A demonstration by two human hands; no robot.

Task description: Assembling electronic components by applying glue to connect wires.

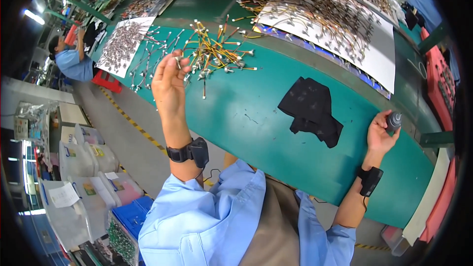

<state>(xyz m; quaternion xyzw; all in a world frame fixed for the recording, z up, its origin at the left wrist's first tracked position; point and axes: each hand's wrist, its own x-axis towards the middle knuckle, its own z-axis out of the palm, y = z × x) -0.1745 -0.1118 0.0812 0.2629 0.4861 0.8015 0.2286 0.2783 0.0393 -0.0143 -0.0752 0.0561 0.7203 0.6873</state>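
Observation:
My left hand point(170, 83) is raised over the left part of the green table, its thumb and fingertips pinched together on a small pale piece too small to make out. Just beyond it lies a loose heap of yellow, red and black wire harnesses point(217, 51) with white connectors. At the right end of the table, my right hand point(380, 135) grips a small dark bottle point(393, 121) with a narrower tip. Between the hands, a crumpled black cloth point(313, 111) lies flat on the table, apart from both.
Many more harnesses cover a white sheet point(384, 64) at the back right, and others lie on a white board point(116, 66) at the left. A person point(71, 61) works at far left. Plastic bins point(69, 212) stand on the floor at lower left. A green post point(436, 139) stands at right.

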